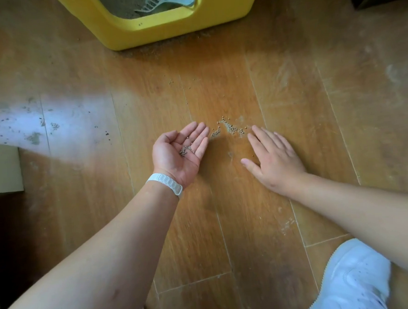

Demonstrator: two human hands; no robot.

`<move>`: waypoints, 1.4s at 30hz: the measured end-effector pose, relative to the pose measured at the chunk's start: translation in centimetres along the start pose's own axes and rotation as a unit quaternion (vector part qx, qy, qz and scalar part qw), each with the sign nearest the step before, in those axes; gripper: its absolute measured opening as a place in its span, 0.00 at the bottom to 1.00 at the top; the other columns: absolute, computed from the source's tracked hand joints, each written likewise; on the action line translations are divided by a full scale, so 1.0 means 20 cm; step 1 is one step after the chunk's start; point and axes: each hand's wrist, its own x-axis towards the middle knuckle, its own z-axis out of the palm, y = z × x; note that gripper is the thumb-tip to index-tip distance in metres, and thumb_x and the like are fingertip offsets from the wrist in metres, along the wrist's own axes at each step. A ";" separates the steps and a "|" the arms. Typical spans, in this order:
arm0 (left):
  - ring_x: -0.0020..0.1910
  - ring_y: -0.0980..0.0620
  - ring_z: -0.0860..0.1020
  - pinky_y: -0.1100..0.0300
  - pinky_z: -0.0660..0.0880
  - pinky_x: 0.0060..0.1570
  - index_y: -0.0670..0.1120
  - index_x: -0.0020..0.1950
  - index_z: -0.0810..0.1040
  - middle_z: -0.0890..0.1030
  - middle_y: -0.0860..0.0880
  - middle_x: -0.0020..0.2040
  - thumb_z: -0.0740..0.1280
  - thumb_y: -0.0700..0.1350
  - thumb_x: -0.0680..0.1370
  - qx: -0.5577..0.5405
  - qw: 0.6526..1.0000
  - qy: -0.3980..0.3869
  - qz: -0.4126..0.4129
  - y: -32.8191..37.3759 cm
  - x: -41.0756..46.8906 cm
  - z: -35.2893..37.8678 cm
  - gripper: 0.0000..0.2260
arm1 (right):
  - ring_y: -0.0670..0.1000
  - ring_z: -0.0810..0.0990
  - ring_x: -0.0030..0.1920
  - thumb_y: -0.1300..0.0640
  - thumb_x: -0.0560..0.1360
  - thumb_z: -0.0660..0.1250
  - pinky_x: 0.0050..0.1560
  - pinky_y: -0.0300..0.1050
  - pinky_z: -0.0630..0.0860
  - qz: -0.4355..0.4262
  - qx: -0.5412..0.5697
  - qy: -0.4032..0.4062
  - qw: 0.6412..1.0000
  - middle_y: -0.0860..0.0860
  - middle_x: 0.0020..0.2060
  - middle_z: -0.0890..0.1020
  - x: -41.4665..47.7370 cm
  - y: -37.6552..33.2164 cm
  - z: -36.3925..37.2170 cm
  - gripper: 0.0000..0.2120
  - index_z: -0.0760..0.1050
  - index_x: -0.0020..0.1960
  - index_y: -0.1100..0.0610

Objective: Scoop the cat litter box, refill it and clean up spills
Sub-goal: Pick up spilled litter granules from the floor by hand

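Note:
A yellow litter box [158, 26] stands at the top of the view, with grey litter inside and a pale slotted scoop [164, 1] lying in it. On the wooden floor a small pile of spilled litter grains [227, 127] lies between my hands. My left hand [181, 153] is palm up, fingers straight, its edge on the floor just left of the pile, with several grains resting in the palm. My right hand [274, 157] lies flat, palm down on the floor, fingertips just right of the pile.
Fine litter dust [168, 41] lines the floor along the box's front edge. More scattered specks [55, 125] lie on the glare-lit floor at left. A white shoe [356, 276] is at bottom right. A pale board edge [2, 167] sits at far left.

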 end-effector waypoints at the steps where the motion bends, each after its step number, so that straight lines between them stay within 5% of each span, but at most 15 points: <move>1: 0.57 0.39 0.81 0.50 0.76 0.62 0.33 0.58 0.79 0.82 0.35 0.56 0.52 0.44 0.80 0.002 1.000 0.001 0.000 0.00 0.00 0.00 0.21 | 0.50 0.44 0.79 0.34 0.76 0.37 0.75 0.47 0.38 0.004 -0.013 -0.014 1.000 0.52 0.80 0.47 -0.01 0.00 0.02 0.40 0.48 0.80 0.57; 6: 0.56 0.39 0.82 0.51 0.77 0.60 0.34 0.59 0.78 0.82 0.36 0.56 0.52 0.44 0.80 0.010 1.000 0.003 0.006 0.00 -0.02 -0.01 0.21 | 0.48 0.37 0.78 0.32 0.75 0.33 0.77 0.49 0.36 -0.008 -0.023 -0.017 1.000 0.50 0.77 0.36 0.03 -0.08 0.04 0.42 0.40 0.79 0.57; 14: 0.57 0.39 0.82 0.50 0.74 0.64 0.34 0.58 0.78 0.82 0.36 0.57 0.52 0.44 0.80 0.000 1.000 0.003 0.018 0.04 -0.04 -0.01 0.20 | 0.50 0.45 0.79 0.34 0.76 0.38 0.77 0.47 0.39 -0.077 0.039 0.015 0.996 0.52 0.80 0.48 0.18 -0.21 -0.03 0.41 0.49 0.80 0.58; 20: 0.56 0.39 0.82 0.50 0.74 0.64 0.34 0.59 0.78 0.82 0.36 0.56 0.52 0.44 0.80 0.001 1.000 0.013 0.024 0.03 -0.06 -0.03 0.20 | 0.49 0.42 0.79 0.37 0.81 0.47 0.77 0.46 0.41 -0.047 0.072 0.004 0.996 0.51 0.80 0.44 0.38 -0.14 -0.15 0.36 0.43 0.80 0.57; 28: 0.56 0.39 0.82 0.50 0.74 0.64 0.33 0.60 0.78 0.82 0.35 0.57 0.52 0.44 0.80 0.000 1.000 0.014 0.025 0.02 -0.07 -0.03 0.21 | 0.50 0.39 0.79 0.35 0.80 0.47 0.78 0.47 0.40 -0.107 0.029 -0.027 0.993 0.53 0.79 0.41 0.27 -0.23 -0.08 0.38 0.42 0.80 0.58; 33: 0.57 0.39 0.81 0.50 0.74 0.64 0.34 0.60 0.78 0.82 0.35 0.57 0.52 0.44 0.80 0.010 1.000 0.008 0.023 0.01 -0.07 -0.01 0.21 | 0.50 0.44 0.79 0.40 0.82 0.51 0.77 0.44 0.41 -0.143 0.061 -0.009 0.988 0.53 0.80 0.47 0.21 -0.24 -0.06 0.34 0.48 0.80 0.58; 37: 0.56 0.39 0.82 0.51 0.74 0.64 0.34 0.59 0.78 0.82 0.36 0.56 0.52 0.44 0.80 0.018 0.999 0.011 0.024 0.01 -0.07 0.01 0.20 | 0.53 0.54 0.78 0.50 0.81 0.61 0.75 0.41 0.44 -0.080 0.137 0.070 0.985 0.55 0.78 0.58 0.20 -0.15 -0.06 0.29 0.59 0.77 0.61; 42: 0.57 0.39 0.82 0.51 0.74 0.64 0.34 0.59 0.78 0.82 0.36 0.56 0.52 0.44 0.80 0.017 0.999 0.015 0.025 0.02 -0.07 0.00 0.20 | 0.50 0.49 0.79 0.47 0.82 0.57 0.75 0.42 0.43 -0.096 0.081 0.045 0.991 0.51 0.79 0.53 0.23 -0.05 -0.04 0.30 0.56 0.78 0.59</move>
